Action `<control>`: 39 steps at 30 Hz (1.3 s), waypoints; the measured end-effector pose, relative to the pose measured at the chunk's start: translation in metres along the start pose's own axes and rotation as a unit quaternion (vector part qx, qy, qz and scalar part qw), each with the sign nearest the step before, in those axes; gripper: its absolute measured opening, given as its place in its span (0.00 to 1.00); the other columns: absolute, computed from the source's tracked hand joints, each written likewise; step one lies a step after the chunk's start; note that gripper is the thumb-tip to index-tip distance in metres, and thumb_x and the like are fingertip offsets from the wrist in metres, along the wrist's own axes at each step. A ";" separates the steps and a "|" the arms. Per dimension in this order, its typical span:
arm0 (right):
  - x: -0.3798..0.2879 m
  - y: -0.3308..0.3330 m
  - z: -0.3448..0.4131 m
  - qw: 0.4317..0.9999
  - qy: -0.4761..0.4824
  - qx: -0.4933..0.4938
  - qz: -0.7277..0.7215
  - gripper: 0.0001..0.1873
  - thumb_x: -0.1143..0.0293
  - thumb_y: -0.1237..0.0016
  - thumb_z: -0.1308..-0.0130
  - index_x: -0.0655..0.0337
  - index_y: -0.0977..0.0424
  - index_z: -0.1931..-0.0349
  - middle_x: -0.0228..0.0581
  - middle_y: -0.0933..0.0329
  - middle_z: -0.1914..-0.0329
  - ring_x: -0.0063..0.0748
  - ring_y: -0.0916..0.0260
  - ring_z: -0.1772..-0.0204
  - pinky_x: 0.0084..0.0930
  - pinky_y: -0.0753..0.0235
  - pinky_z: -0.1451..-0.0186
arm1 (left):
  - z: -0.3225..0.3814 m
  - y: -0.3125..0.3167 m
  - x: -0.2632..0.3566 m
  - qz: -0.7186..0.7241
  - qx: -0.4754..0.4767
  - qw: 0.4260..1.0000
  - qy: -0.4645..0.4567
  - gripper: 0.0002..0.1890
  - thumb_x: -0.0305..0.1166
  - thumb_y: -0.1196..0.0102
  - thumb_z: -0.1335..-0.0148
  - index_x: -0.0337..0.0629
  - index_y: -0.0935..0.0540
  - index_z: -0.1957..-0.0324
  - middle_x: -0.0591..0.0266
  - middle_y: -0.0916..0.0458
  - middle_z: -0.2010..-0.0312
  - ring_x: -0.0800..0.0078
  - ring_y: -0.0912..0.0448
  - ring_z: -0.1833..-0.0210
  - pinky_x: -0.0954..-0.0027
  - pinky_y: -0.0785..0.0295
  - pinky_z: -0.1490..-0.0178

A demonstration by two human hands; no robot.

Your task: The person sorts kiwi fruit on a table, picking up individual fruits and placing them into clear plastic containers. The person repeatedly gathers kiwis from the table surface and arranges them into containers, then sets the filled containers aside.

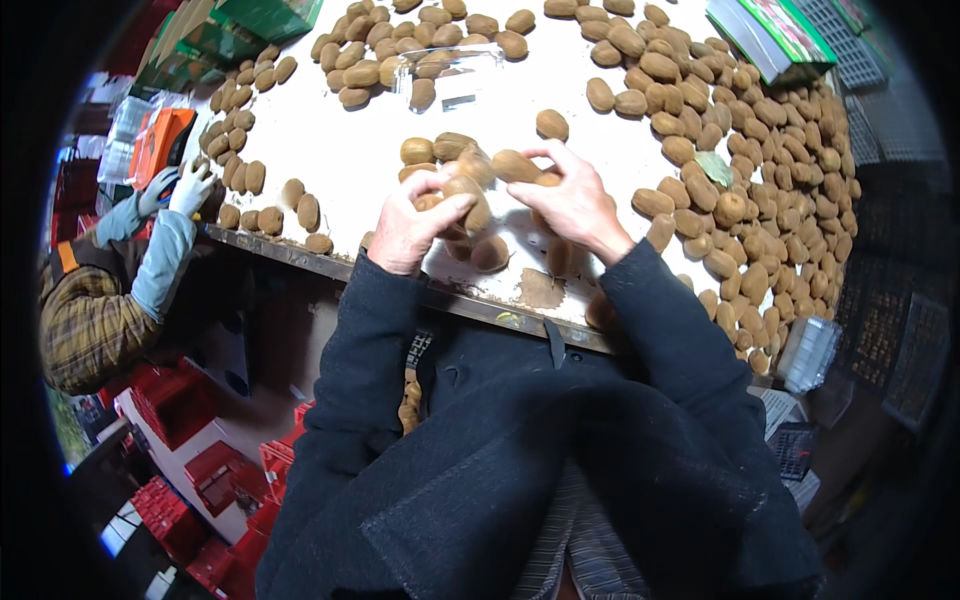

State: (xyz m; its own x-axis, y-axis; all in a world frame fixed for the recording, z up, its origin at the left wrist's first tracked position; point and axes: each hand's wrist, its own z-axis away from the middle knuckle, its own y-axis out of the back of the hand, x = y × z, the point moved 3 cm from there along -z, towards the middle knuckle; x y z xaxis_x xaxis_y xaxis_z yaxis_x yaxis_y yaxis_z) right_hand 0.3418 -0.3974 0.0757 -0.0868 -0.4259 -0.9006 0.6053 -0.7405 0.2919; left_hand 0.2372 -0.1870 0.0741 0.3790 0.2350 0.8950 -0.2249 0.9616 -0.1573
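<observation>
My left hand (405, 229) grips a brown kiwifruit (474, 204) between thumb and fingers. Facing it, my right hand (576, 201) has its thumb and fingers around another kiwifruit (516, 166). A blurred kiwifruit lies between the two, and I cannot tell whether either hand touches it. Several more are clustered just beyond, among them one at the back (453, 145). Below my hands, a dark-shaded kiwifruit (490, 253) rests on the white tabletop (360, 150). Farther off stands a clear plastic punnet (450, 79), with kiwifruit around it or seen through it.
A large heap of kiwifruit (780, 172) covers the table's right side, with a green leaf (714, 169) on it. Green cartons (772, 37) stand at the back. Clear punnets (810, 352) sit at the right corner. A co-worker's gloved hand (193, 189) is at left, near an orange device (161, 146).
</observation>
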 end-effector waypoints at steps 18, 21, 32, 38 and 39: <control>0.017 -0.106 -0.055 0.944 0.195 0.094 0.249 0.38 0.68 0.53 0.32 0.67 0.52 0.24 0.74 0.57 0.22 0.75 0.56 0.21 0.56 0.51 0.20 | -0.059 0.024 -0.056 -0.474 0.288 0.769 -0.318 0.38 0.40 0.36 0.39 0.34 0.34 0.31 0.37 0.40 0.29 0.40 0.43 0.26 0.40 0.51 0.24; 0.023 -0.117 -0.050 0.913 0.214 0.115 0.329 0.39 0.64 0.54 0.28 0.63 0.57 0.22 0.74 0.64 0.20 0.75 0.61 0.19 0.58 0.54 0.20 | -0.060 0.022 -0.057 -0.479 0.292 0.772 -0.298 0.37 0.50 0.45 0.32 0.34 0.35 0.30 0.37 0.41 0.27 0.40 0.45 0.24 0.38 0.54 0.24; 0.026 -0.119 -0.043 0.910 0.256 0.050 0.323 0.43 0.66 0.49 0.30 0.57 0.58 0.20 0.70 0.67 0.18 0.68 0.67 0.16 0.57 0.57 0.19 | -0.054 0.023 -0.059 -0.462 0.290 0.790 -0.280 0.46 0.69 0.64 0.28 0.35 0.40 0.26 0.37 0.47 0.24 0.42 0.50 0.20 0.36 0.60 0.22; 0.020 -0.107 -0.031 0.912 0.271 -0.006 0.309 0.47 0.71 0.43 0.36 0.61 0.56 0.21 0.63 0.64 0.16 0.63 0.64 0.15 0.53 0.53 0.19 | -0.047 0.027 -0.060 -0.474 0.281 0.779 -0.299 0.46 0.67 0.59 0.29 0.35 0.40 0.26 0.39 0.45 0.25 0.44 0.48 0.21 0.36 0.58 0.23; 0.020 -0.108 -0.034 0.919 0.264 -0.019 0.292 0.46 0.71 0.44 0.35 0.61 0.56 0.21 0.63 0.63 0.16 0.62 0.64 0.15 0.52 0.53 0.19 | -0.047 0.028 -0.061 -0.486 0.285 0.771 -0.298 0.46 0.66 0.58 0.29 0.35 0.39 0.26 0.39 0.44 0.25 0.44 0.48 0.21 0.37 0.57 0.23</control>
State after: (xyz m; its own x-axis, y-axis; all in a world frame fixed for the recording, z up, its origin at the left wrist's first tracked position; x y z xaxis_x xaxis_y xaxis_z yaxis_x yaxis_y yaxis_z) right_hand 0.3010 -0.3081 0.0152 0.6520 -0.4264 -0.6270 0.4544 -0.4422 0.7733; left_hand 0.2497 -0.1674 -0.0041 0.1749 -0.8271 0.5342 -0.5170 0.3846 0.7647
